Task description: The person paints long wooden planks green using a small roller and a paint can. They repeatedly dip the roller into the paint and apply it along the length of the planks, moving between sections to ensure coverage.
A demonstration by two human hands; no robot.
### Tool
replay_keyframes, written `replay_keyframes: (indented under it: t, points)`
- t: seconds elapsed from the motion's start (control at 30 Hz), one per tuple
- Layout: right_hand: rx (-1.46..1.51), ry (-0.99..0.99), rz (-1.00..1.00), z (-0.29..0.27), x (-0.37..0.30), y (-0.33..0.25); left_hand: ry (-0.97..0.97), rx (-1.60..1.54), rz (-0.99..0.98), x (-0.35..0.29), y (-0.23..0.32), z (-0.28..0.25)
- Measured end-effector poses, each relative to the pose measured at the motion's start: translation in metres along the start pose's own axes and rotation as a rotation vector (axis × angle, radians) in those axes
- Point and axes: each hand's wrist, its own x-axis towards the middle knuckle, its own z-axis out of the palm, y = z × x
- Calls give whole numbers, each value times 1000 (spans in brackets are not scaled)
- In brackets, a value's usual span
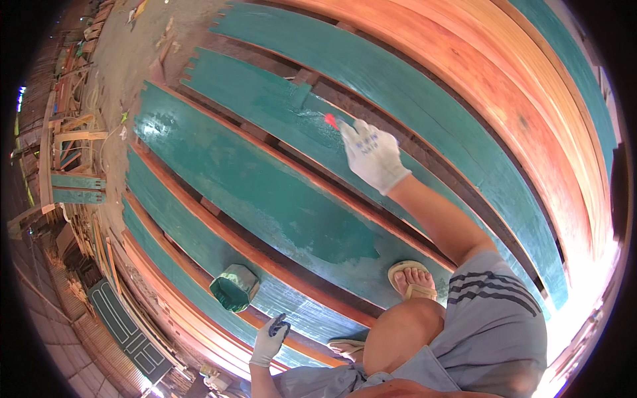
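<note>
My right hand point(375, 154), in a white glove, reaches over a green-painted board. Its fingers are closed on what looks like a paintbrush with a red part point(330, 121); the rest of it is hidden or blends with the paint. Around it the green paint point(317, 126) looks wet and streaky. My left hand point(268, 343), also gloved, with dark fingertips, hovers low beside a paint pot point(235, 288). Its fingers are loosely bent and apart, with nothing seen in them. The many-sided pot is coated in green and stands on the boards.
Long green boards point(252, 179) lie side by side, with dark gaps between them. Bare reddish boards point(464, 60) lie at the far right. My sandalled foot point(415, 278) rests on a board. Stacked timber point(79, 136) and a dark green panelled door point(129, 330) are off to the left.
</note>
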Motion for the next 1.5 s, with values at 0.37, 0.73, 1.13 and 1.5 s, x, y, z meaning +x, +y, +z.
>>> replay_keyframes:
  t: [0.37,0.73,1.13,1.5]
  points:
    - [58,-118,97,-67,-115,35,-49,98,-5,9,13,11]
    - [144,-104,127,-51,-121,52,-89,168,-52,0,86,14]
    - [211,15,157,-59,-126,47,-170,273,143,15,156,61]
    - [384,-110,275,-91,-223,65,-216,234,151,16,183,78]
